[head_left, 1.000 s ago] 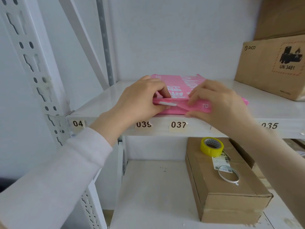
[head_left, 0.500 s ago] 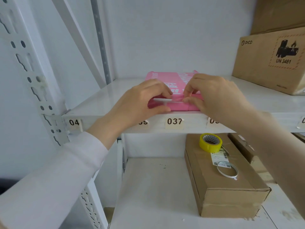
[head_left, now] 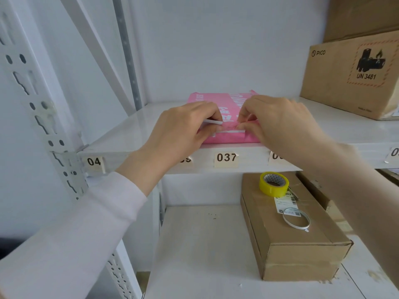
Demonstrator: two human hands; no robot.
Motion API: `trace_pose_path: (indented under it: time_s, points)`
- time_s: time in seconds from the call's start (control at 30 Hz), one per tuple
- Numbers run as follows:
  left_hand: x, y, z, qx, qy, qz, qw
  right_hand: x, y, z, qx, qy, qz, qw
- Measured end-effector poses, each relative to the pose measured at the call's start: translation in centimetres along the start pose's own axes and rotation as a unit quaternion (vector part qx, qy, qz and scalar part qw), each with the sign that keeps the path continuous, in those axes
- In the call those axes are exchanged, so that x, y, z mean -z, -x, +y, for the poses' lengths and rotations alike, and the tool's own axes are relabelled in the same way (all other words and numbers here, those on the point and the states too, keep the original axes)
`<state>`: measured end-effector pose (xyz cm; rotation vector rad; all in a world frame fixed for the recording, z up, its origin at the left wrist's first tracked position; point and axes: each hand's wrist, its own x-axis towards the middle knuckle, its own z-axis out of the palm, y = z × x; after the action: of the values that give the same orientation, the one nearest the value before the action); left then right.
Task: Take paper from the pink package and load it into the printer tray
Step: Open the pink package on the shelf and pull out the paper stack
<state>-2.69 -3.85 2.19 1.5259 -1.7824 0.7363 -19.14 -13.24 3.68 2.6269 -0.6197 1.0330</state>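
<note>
A pink package (head_left: 218,100) of paper lies flat on the upper white shelf (head_left: 121,134), above the label 037. Both hands are at its near end. My left hand (head_left: 183,130) pinches the wrapper, and a thin white edge of paper shows at its fingertips. My right hand (head_left: 278,121) pinches the crumpled pink wrapper flap right beside it. The hands cover the near half of the package. No printer or tray is in view.
A PICO cardboard box (head_left: 349,76) stands at the right of the upper shelf. On the lower shelf (head_left: 198,251) lies a brown box (head_left: 298,251) with a yellow tape roll (head_left: 273,184) and a thin white ring (head_left: 296,217) on it. A perforated shelf post (head_left: 41,117) rises at the left.
Both hands have moved closer together at the package's near end and now pinch the wrapper there. The view has shifted slightly, and the package lies in the same place.
</note>
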Motion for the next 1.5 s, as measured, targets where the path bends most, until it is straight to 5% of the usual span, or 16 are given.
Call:
trace_pose_path:
  time_s: [0.27,0.53,0.67,0.87,1.03,1.23,1.5]
  points:
    - [0.2,-0.1,0.2,0.013,0.002,-0.007,1.000,-0.1,0.4,-0.2,0.011,0.030,0.009,0.999]
    - [0.5,-0.1,0.6,0.057,0.011,-0.023,0.998,0.0,1.3,0.9,-0.004,-0.137,0.018,0.990]
    - [0.3,-0.1,0.5,0.073,0.022,-0.027,0.997,-1.1,2.7,2.3,0.028,-0.098,0.079,0.992]
    - [0.7,0.2,1.2,0.037,0.041,-0.065,0.996,-0.3,2.1,3.0,0.019,-0.130,0.060,0.989]
    - [-1.3,-0.7,3.5,-0.048,-0.038,0.023,0.998,0.8,1.0,2.8,-0.023,-0.137,0.028,0.990]
    - [-2.1,-2.0,4.4,0.048,0.004,0.047,0.998,1.8,1.8,4.5,-0.041,-0.228,-0.016,0.973]
    - [-1.3,-2.9,6.3,0.136,-0.042,-0.006,0.990,1.9,2.8,7.6,-0.040,-0.263,0.041,0.963]
